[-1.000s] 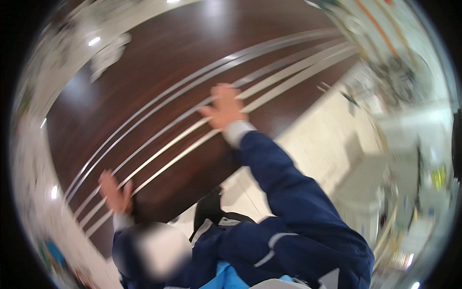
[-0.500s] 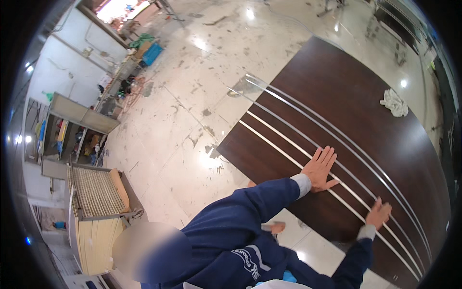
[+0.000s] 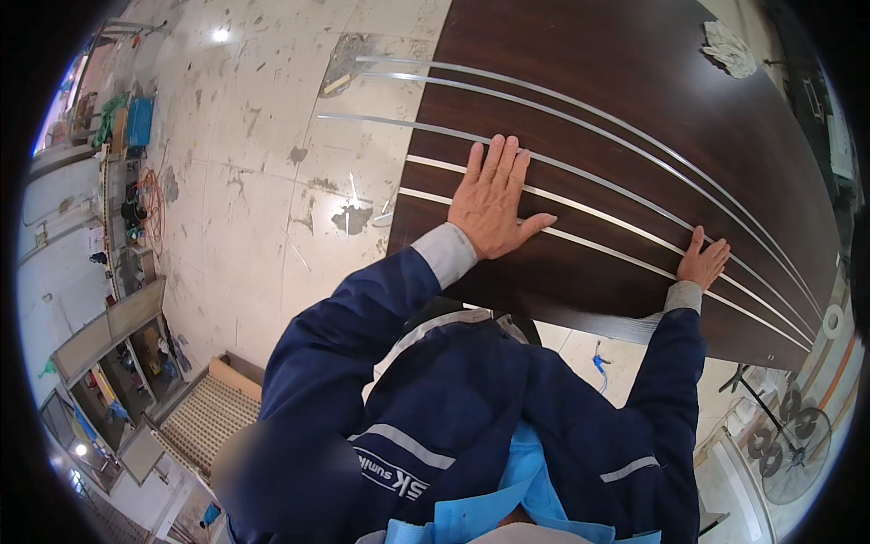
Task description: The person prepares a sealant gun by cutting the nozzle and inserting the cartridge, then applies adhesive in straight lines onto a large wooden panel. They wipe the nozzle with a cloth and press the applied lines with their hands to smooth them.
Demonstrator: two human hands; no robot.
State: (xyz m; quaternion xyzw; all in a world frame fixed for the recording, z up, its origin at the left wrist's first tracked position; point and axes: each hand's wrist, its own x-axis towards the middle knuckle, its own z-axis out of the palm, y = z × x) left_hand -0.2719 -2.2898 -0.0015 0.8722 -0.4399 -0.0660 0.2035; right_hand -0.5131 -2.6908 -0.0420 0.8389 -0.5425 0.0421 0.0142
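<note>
A large dark brown panel stretches out before me. Several long, thin metal strips lie across it, roughly parallel; the three farthest stick out past its left edge. My left hand rests flat over the nearer strips, fingers spread and thumb out to the right, fingertips at the middle strip. Farther right, my right hand lies over the same strips with its fingers apart. Parts of the strips are hidden under both hands. Neither hand grips anything.
At the panel's far right lies a crumpled white cloth. A standing fan is at lower right, and a small blue tool with a hose lies on the floor below the panel. At left are a ribbed rack and a blue crate.
The view has turned, so the panel and strips now run more level across it. Both hands stay on the strips; my right fingers look straighter than before.
</note>
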